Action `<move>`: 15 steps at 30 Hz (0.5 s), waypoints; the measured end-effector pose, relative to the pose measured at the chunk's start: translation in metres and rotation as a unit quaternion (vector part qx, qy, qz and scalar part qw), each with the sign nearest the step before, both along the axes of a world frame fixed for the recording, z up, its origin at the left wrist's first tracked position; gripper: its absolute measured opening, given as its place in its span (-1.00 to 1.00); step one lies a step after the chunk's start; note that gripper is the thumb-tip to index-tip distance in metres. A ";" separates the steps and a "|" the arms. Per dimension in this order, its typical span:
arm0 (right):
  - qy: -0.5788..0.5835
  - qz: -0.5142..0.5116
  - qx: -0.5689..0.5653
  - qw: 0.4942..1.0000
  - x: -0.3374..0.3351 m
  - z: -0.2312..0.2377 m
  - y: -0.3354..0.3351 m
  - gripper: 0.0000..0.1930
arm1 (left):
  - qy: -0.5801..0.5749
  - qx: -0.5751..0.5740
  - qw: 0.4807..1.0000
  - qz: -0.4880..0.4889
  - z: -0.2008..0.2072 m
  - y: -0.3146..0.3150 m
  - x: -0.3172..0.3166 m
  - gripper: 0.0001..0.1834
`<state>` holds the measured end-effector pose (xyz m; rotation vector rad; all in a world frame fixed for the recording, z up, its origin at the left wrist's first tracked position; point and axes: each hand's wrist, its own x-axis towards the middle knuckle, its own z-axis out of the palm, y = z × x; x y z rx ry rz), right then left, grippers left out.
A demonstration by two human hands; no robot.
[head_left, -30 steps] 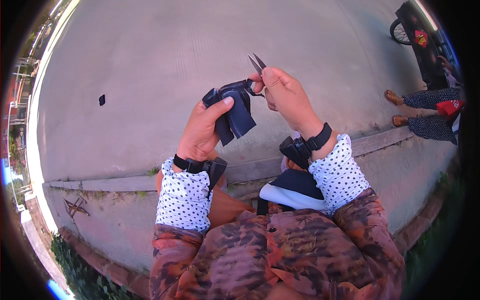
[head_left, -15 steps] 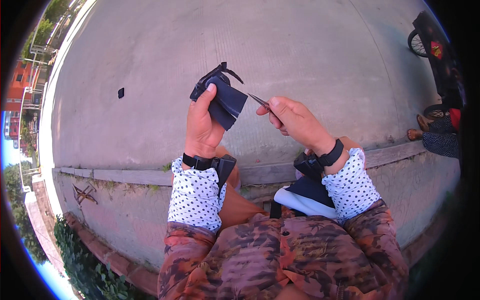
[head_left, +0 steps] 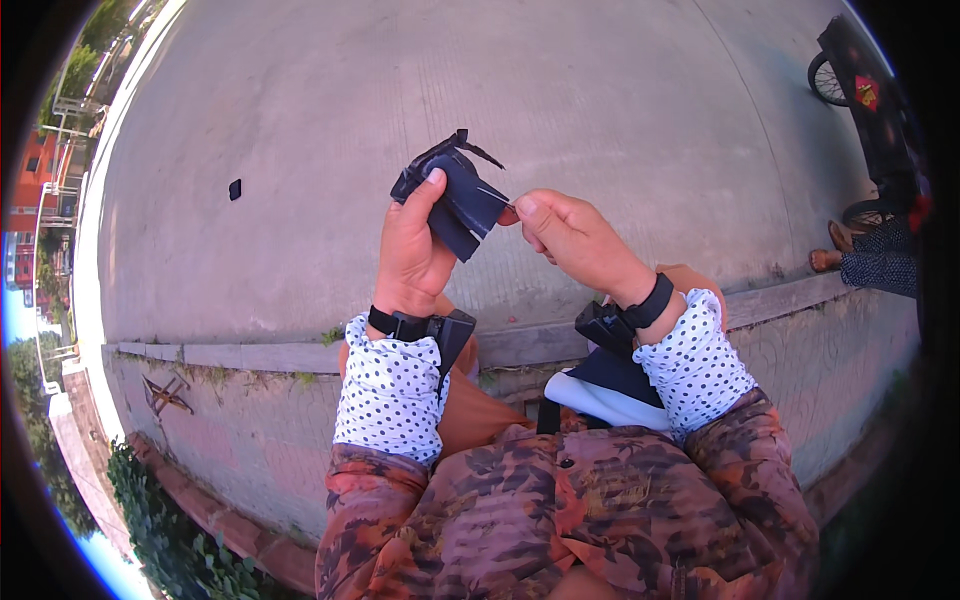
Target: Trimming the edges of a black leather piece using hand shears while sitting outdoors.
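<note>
A single head-worn fisheye view looks steeply down from above the person's chest, facing forward over the concrete pavement (head_left: pixel 600 90); the left hand (head_left: pixel 410 250) and right hand (head_left: pixel 575 235) sit close, near centre, forearms entering from 6 o'clock. The kerb (head_left: pixel 250 355) bows across the lower half (fisheye bend), a parked cycle (head_left: pixel 865 95) at 2 o'clock

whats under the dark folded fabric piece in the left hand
Under the dark fabric piece the left hand holds it, thumb on top. Far below lies bare concrete ground. The fingers behind the fabric are mostly covered. The right hand meets its edge.
</note>
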<state>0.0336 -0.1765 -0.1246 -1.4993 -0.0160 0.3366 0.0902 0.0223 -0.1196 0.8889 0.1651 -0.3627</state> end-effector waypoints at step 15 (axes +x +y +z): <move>-0.124 -0.070 -0.056 0.988 0.002 -0.009 0.003 -0.67 | -0.009 0.023 1.000 -0.006 -0.001 -0.006 0.001 -0.73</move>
